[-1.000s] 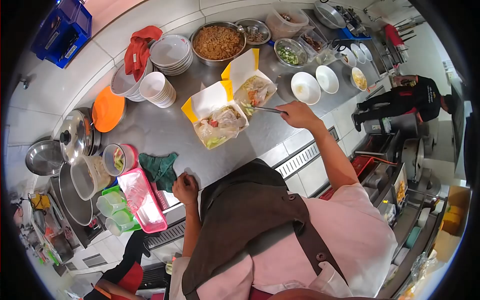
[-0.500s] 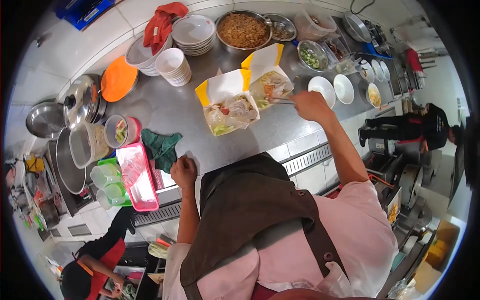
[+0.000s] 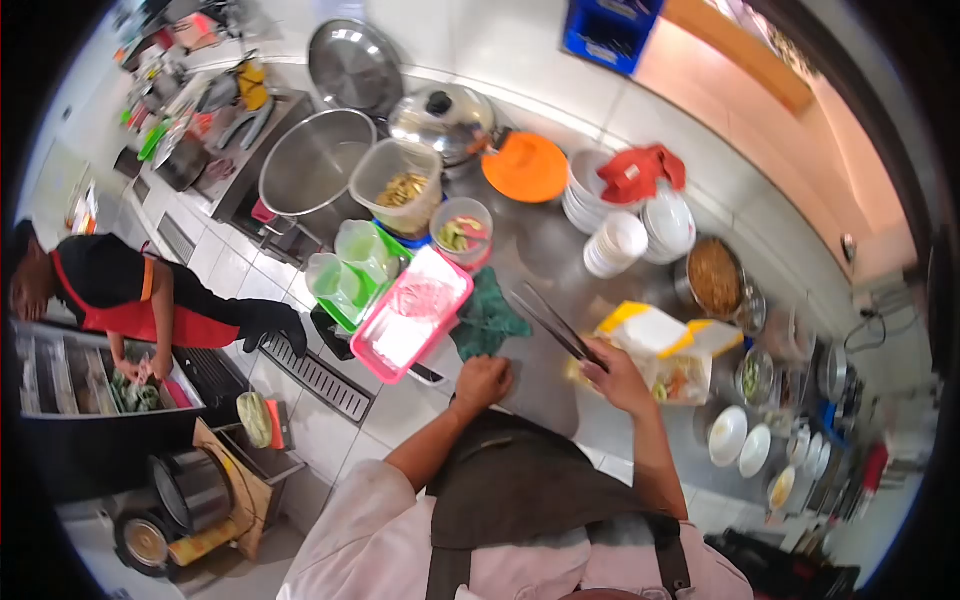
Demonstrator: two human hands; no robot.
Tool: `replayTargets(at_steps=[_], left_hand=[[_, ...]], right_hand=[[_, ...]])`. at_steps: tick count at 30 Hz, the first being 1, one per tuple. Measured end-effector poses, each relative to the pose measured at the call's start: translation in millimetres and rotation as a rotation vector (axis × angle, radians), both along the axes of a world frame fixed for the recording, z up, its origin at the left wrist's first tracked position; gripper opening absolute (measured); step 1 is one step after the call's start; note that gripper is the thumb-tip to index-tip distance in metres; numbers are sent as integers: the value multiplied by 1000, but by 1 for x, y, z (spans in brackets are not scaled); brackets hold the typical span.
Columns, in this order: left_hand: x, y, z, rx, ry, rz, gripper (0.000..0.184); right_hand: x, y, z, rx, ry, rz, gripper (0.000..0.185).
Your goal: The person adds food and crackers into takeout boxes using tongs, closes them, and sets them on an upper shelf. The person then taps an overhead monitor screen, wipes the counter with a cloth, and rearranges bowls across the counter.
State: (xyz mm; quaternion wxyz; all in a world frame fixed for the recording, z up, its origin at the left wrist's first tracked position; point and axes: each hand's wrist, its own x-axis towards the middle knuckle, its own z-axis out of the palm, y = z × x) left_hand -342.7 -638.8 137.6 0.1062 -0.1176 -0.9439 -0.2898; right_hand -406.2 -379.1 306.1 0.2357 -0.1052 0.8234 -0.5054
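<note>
Tongs (image 3: 570,341) in right hand (image 3: 622,380) point diagonally forward-left

Wearing a pale pink shirt (image 3: 345,530) under a dark apron (image 3: 540,490)
Two dark straps (image 3: 450,574) are running over the shirt; sleeves (image 3: 380,484) are leaving forearms (image 3: 428,440) bare.

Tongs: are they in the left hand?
No, the right hand holds the tongs, while the left hand is near the green cloth.
</note>
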Motion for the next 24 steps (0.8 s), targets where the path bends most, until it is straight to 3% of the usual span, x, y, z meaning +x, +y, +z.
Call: replayTargets(at_steps=[2,4,6,8,10,12,15,24], left_hand=[[1,-4,-3,25,3,-15,12],[3,-8,-2,62,33,-26,11],[3,-8,-5,112,65,11,11],[6,-12,-13,111,47,6,12],[6,-15,-11,136,78,-3,12],[5,-17,-14,147,116,-24,13],[5,-21,-13,188,131,-41,13],[0,-27,-11,215,149,-91,12]], right_hand=[[-40,-69,31,-23,166,56,43],[-87,-128,58,142,332,64,37],[-146,-177,60,157,619,215,33],[-181,-239,110,487,512,360,31],[-224,-288,103,620,561,473,28],[-243,-335,90,779,602,418,26],[-242,-384,93,925,505,468,27],[-248,-388,60,911,538,422,19]])
